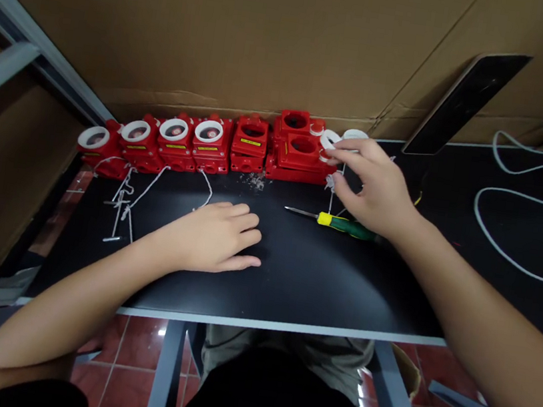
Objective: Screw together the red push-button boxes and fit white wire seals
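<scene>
My left hand (223,237) lies palm down on the black tabletop, fingers loosely stretched out, with nothing in it. Over at the right end of a row of red boxes, my right hand (372,184) reaches to the white rings (330,139). Its thumb and fingers are apart; the fingertips are at the rings, and whether they touch one is unclear. Just below this hand lies a screwdriver (346,226) with a green and yellow handle, its blade pointing left. Nearest the rings are red boxes (300,160) with round openings and no white ring fitted.
Several red boxes (171,142) with white rings line the cardboard wall at left. White cords and small metal rods (116,219) lie before them. Grey crumbs (256,180) are scattered at the middle. A black panel (467,103) leans at back right, near white cables (507,253).
</scene>
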{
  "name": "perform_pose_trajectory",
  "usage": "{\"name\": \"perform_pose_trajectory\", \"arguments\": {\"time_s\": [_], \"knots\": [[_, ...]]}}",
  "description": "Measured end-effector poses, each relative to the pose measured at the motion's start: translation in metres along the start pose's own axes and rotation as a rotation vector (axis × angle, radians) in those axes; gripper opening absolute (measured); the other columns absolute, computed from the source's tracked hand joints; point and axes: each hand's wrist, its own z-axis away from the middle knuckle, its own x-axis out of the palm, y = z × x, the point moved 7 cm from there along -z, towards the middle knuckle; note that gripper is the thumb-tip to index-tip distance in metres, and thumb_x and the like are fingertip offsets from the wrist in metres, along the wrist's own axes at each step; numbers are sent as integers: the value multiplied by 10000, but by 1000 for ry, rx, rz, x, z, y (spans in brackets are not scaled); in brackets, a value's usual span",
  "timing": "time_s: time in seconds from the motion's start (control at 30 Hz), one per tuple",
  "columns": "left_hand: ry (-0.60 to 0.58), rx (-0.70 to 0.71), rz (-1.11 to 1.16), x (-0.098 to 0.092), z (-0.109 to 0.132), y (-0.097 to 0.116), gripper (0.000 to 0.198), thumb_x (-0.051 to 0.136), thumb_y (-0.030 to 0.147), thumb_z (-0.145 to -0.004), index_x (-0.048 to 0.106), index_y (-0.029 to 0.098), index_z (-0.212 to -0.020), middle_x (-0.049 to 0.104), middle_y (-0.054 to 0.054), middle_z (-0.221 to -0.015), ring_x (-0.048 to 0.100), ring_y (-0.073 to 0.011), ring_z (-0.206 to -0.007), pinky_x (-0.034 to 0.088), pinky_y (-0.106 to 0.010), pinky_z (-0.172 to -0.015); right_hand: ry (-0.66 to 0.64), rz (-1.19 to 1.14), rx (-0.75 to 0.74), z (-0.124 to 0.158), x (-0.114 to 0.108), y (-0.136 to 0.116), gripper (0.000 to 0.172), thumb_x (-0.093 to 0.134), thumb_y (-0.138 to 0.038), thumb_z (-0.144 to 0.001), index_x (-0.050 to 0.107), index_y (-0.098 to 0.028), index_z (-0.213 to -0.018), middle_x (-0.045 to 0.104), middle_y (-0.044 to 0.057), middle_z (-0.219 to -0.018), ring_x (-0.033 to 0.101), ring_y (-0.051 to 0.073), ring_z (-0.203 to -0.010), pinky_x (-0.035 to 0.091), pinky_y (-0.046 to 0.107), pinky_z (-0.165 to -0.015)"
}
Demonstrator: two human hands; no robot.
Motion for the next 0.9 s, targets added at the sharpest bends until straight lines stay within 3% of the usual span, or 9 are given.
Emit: {"name": "perform_pose_trajectory", "arguments": {"time_s": [0.1,0.27,0.5,0.7,0.9], "knots": [[-3,1,0,-1,0,0,434,644,529,-1234,739,179,-995,754,-100,-1019,635,-270,-871,498,-405,-800,-32,41,-53,0,6,-4,447,621,-282,-1104,783,-274,-1520,723,182,-1634,667,442,-1573,536,712,-1278],[4,-2,39,-3,0,-3,400,648,468,-1243,738,186,-974,740,-82,-987,629,-255,-870,484,-385,-805,-85,67,-26,-2,4,0,570,688,-336,-1079,685,-337,-1649,638,177,-1753,579,490,-1655,407,769,-1313],[16,-24,83,-3,2,-6,376,665,429,-1240,738,185,-963,735,-67,-971,627,-251,-872,488,-384,-819,-133,119,-138,-10,15,-19,615,699,-355,-1107,581,-272,-1705,623,228,-1753,598,472,-1630,357,725,-1333],[21,-49,113,1,4,-9,375,691,450,-1227,736,186,-964,743,-61,-965,629,-249,-858,510,-390,-815,-173,167,-234,-24,33,-30,460,629,-252,-1156,630,-161,-1607,660,292,-1685,689,454,-1508,397,705,-1267],[14,-69,141,3,4,-11,357,705,438,-1221,744,187,-970,748,-63,-965,644,-256,-878,520,-392,-811,-204,132,-235,-41,50,-23,524,660,-163,-1099,620,-156,-1621,643,293,-1693,690,454,-1497,474,653,-1193]]}}
